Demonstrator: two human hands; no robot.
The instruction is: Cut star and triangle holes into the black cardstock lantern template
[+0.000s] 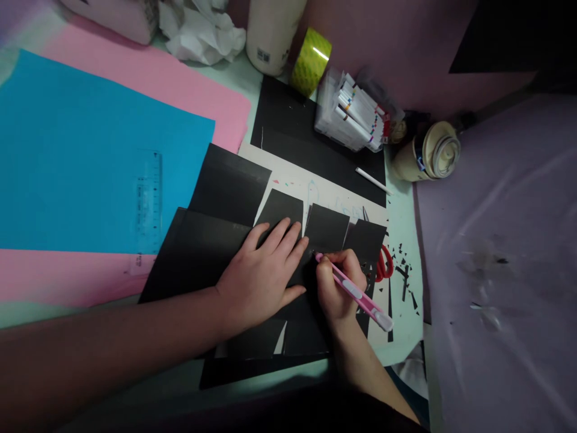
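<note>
Black card (211, 240) with slits cut into its far and near edges lies in front of me, partly over a white sheet. Flat on it rests my left hand (264, 270), fingers spread, palm down, holding nothing. Just to the right, my right hand (340, 282) grips a pink craft knife (356, 291) like a pen. The knife's tip meets the card near my left fingertips; the blade itself is too small to make out. Small cut holes show in the card by my right hand. Red-handled scissors (384, 263) lie beyond that hand, partly covered by the card.
Blue paper (81, 162) and pink paper (216, 102) lie at left, with a clear ruler (149, 198) on top. Along the back stand yellow tape (311, 60), a box of markers (354, 114) and a lidded cup (428, 153). Black scraps (406, 282) litter the right side.
</note>
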